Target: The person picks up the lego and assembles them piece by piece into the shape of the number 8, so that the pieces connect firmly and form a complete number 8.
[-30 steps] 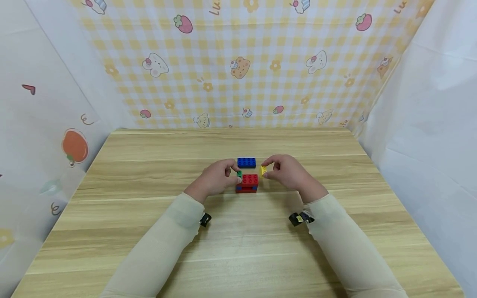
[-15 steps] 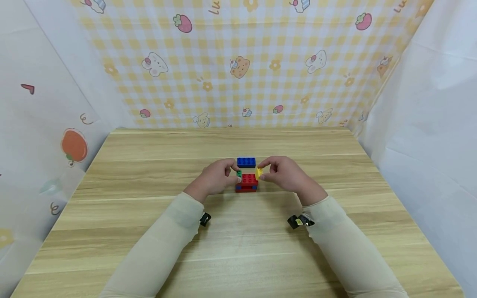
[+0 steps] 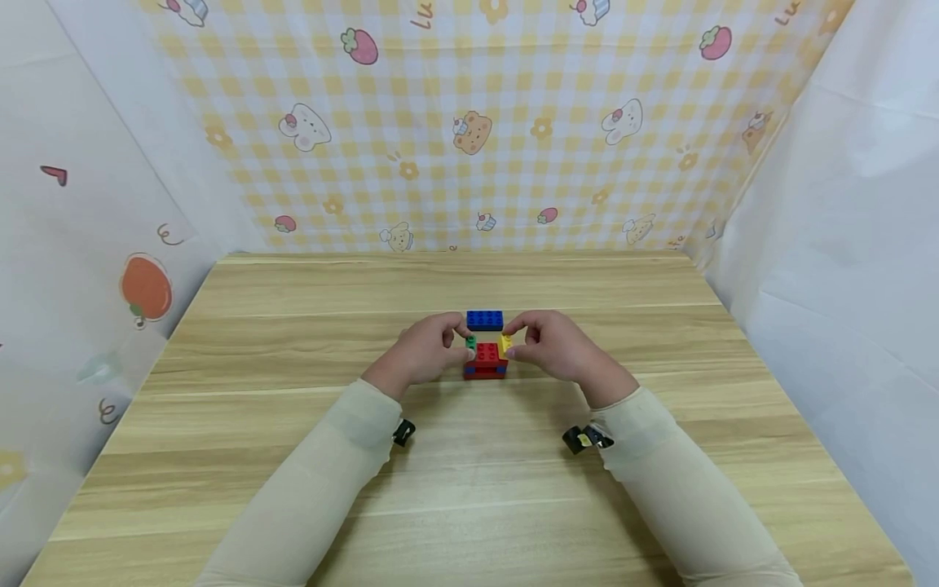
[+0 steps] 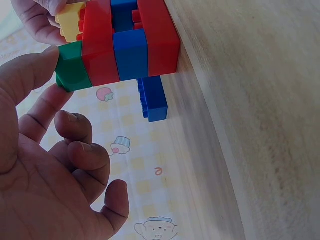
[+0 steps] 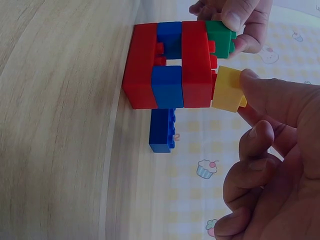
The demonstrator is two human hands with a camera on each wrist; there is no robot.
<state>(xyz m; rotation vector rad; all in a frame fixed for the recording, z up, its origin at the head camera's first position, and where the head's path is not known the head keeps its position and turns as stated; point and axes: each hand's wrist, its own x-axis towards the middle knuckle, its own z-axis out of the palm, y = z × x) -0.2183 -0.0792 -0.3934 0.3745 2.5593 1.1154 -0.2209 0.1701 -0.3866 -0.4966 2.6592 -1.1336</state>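
Stack [image 3: 486,354] of red and blue bricks stands near the middle of the wooden table [image 3: 484,489]. Its lower red brick [image 5: 140,70] carries two small blue bricks [image 5: 167,86], one at the nine o'clock end and one at three, with a gap between them; an upper red brick [image 5: 196,75] spans both. At nine o'clock on top, the left hand [image 3: 421,349] pinches a green brick [image 4: 74,66] between thumb and index finger, the brick flush against the red. At three o'clock the right hand [image 3: 553,346] pinches a yellow brick [image 5: 227,90] likewise, thumb toward six, index finger toward twelve. The yellow brick tilts slightly, and red studs show in the narrow gap beneath it. The remaining fingers of both hands curl loosely. A longer blue brick [image 3: 484,319] lies just beyond the stack at twelve o'clock. Past the table, also at twelve, hangs a yellow-checked cloth [image 3: 433,90]. Cream sleeves [image 3: 315,481] come in from seven and five o'clock.
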